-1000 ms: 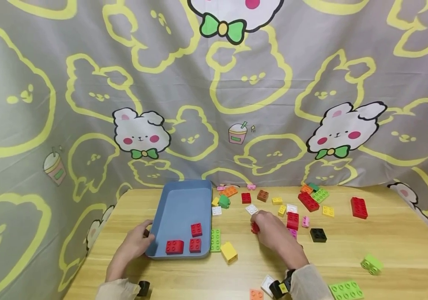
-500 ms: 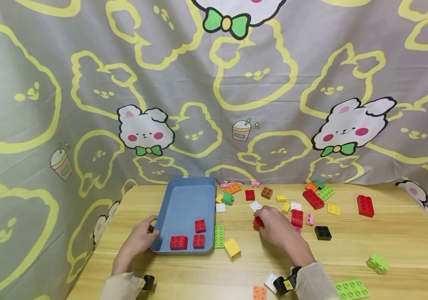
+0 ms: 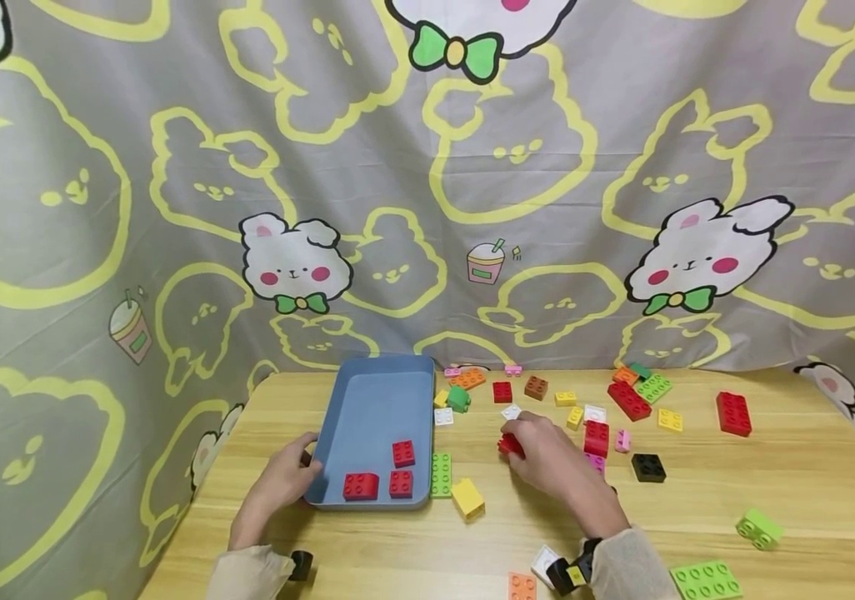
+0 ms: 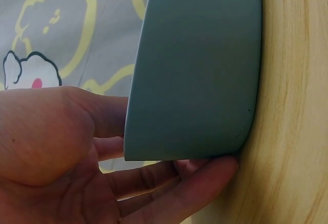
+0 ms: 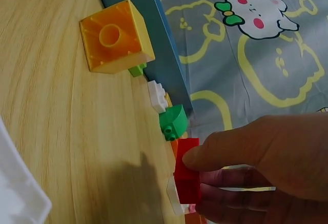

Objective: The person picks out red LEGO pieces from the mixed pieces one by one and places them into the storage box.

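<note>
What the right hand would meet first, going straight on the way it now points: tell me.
Probably the white brick just beyond the right hand, which pinches a red brick. Height is unclear, so the hand might pass above it.

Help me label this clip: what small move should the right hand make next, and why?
Probably carry the red brick leftward over the blue tray: the right hand pinches it outside the tray, which holds only three red bricks with bare space beyond them, and the left hand grips the tray's side.
</note>
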Demonstrator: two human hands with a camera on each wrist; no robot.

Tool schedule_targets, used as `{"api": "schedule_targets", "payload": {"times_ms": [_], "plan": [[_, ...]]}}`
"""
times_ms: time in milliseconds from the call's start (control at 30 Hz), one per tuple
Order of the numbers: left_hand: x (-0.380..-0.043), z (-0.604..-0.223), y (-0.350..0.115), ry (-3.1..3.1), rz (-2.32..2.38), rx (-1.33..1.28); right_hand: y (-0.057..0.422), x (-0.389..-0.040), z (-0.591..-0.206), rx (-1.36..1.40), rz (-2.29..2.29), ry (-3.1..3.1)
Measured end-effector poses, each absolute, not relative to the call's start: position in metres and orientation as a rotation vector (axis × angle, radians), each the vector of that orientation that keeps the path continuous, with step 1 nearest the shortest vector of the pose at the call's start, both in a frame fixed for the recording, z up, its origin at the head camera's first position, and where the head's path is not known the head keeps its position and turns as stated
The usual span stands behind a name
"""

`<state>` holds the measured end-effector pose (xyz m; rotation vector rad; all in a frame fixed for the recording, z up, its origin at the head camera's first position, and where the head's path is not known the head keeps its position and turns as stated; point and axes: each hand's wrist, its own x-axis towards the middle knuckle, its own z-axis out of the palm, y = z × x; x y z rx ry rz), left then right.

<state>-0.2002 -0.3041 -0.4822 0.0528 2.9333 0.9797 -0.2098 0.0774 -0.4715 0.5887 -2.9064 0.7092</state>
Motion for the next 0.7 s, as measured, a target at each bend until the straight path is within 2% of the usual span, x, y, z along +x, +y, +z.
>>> {"api": "schedule_targets", "payload": {"times_ms": [700], "plan": [[-0.201, -0.483, -0.305, 2.909, 1.012, 0.016, 0.037, -0.213, -0.453, 0.859, 0.641, -2.774]]}}
